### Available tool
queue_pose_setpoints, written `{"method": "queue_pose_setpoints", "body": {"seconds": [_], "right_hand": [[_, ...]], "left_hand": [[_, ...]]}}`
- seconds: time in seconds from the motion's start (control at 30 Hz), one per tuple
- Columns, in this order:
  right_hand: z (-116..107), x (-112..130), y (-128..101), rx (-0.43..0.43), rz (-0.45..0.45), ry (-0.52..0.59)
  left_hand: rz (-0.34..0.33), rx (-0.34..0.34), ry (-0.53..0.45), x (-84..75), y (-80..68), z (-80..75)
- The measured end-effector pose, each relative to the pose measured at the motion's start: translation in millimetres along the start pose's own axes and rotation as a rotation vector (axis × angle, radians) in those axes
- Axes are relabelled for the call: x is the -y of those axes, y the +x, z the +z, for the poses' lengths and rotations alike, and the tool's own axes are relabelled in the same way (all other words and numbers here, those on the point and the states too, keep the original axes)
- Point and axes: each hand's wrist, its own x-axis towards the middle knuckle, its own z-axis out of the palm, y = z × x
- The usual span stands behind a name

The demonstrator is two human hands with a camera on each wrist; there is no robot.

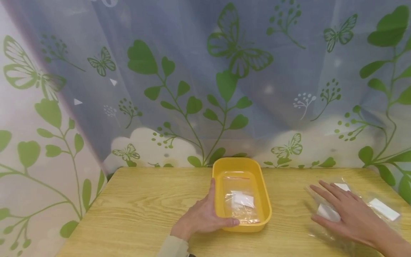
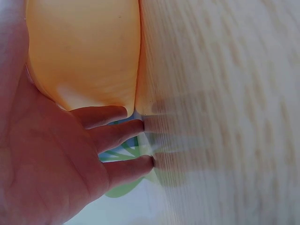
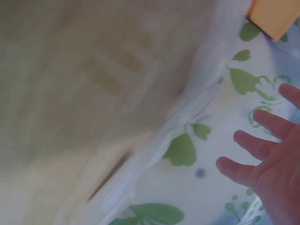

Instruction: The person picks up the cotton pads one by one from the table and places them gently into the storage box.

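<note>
A yellow tray (image 1: 267, 210) sits on the wooden table. Inside it lies a clear plastic zip bag (image 1: 236, 184) with a white piece in it. My left hand (image 1: 203, 216) spans the tray's near left corner, its thumb over the front rim and its index finger along the left wall. Its other fingers (image 2: 126, 171) reach straight down beside the tray in the left wrist view. To the right, my right hand (image 1: 350, 214) is spread over clear plastic bags (image 1: 383, 209) with white pieces inside, partly covering them. Its fingers (image 3: 255, 145) look straight and apart in the right wrist view.
A patterned curtain (image 1: 192, 89) with green leaves and butterflies hangs right behind the table's far edge and along the left side. Bare wood (image 1: 144, 200) stretches left of the tray, and more shows between the tray and the bags.
</note>
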Motion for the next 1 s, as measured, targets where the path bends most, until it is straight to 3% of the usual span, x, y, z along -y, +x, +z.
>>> {"method": "queue_pose_setpoints", "body": {"seconds": [0.43,0.83,1.0], "right_hand": [[1.1,-32.5,-26.7,-0.103,-0.14,-0.077],[6.6,-38.4,-33.0,0.017,-0.082,-0.049],[12.2,-40.5,-34.0,0.022,-0.065,-0.06]], "left_hand": [[0.0,0.005,-0.021,-2.8,-0.9,-1.8],[-0.021,0.011,-0.023,-3.1,-1.3,-1.2],[-0.024,0.011,-0.02,-3.8,-2.9,-1.3]]}}
